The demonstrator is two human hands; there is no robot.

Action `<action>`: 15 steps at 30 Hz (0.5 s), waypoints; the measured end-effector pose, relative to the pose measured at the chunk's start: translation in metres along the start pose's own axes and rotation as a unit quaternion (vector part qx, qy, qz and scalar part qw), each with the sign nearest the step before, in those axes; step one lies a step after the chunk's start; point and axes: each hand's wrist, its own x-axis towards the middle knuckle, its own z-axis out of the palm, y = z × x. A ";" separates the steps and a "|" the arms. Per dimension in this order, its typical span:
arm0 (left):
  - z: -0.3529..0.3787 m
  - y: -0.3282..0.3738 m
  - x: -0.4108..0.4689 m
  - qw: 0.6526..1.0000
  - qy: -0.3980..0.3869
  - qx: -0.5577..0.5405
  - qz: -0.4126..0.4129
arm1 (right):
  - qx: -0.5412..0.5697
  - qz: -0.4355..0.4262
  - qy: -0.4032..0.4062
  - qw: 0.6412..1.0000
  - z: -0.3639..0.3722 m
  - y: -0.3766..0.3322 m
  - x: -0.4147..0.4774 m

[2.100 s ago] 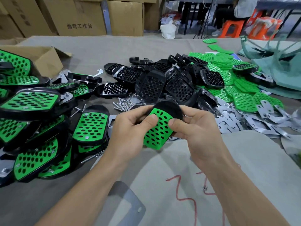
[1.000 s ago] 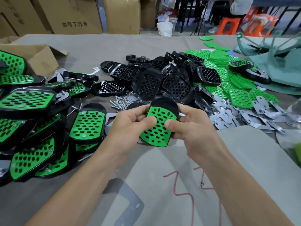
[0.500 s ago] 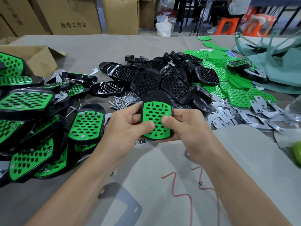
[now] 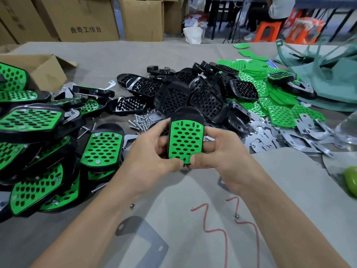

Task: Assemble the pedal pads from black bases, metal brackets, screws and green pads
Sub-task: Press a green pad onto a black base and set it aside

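Over the grey desk [image 4: 183, 192], the left hand [image 4: 152, 151] and right hand [image 4: 218, 151] pinch a perforated green pad [image 4: 185, 140] seated on its black plastic base [image 4: 186, 113]. Finished green-and-black pedals [image 4: 102, 147] pile at left; beyond, small screws [image 4: 141, 120], loose black bases [image 4: 173, 95], silver metal brackets [image 4: 270, 136] and spare green pads [image 4: 280, 115] suggest many assemblies left.

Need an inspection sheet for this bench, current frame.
Surface: grey cloth, red scribble at the near end.
Job's things: green pad on black base, held; loose bases, loose pads, brackets, screws; finished pedals at left.
Clutter: open box, teal bag.
Hands: left hand and right hand grip the base, thumbs on the pad's near end.
Cables: nothing seen on the table.
Surroundings: cartons, orange stools, seated person.
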 end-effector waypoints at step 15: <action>0.010 0.001 0.000 0.998 0.053 -0.014 0.016 | -0.015 -0.016 0.022 1.000 0.006 0.004 0.002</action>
